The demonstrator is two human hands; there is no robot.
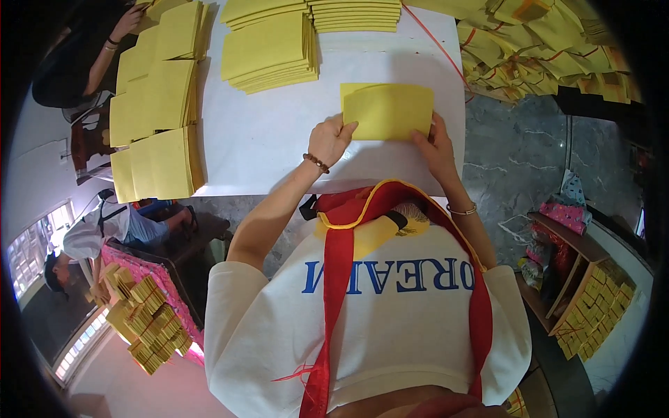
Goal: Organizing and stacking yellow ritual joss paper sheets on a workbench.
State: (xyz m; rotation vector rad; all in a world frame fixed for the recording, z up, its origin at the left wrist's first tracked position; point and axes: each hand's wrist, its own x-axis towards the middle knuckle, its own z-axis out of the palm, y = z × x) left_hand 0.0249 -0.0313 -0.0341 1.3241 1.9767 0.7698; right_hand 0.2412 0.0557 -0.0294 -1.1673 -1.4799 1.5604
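My left hand [332,141] pinches the lower left corner of a rectangular yellow paper packet [387,115], thumb on top. At its right edge my right hand [437,145] grips the same packet, with the fingers partly hidden behind it. The packet lies low over the white tabletop [272,150], near the front right; whether it touches the table I cannot tell. A slightly offset top edge shows, but how many layers it has is unclear. Beyond my left hand stands a neat stack of similar yellow paper [263,49].
Overlapping yellow stacks [157,94] line the table's left side. More yellow paper [357,15] lies at the back. A red string [437,43] crosses the right side, beside tied yellow bundles [543,52]. A co-worker's hand [127,22] is at far left; another person [104,230] sits behind, left.
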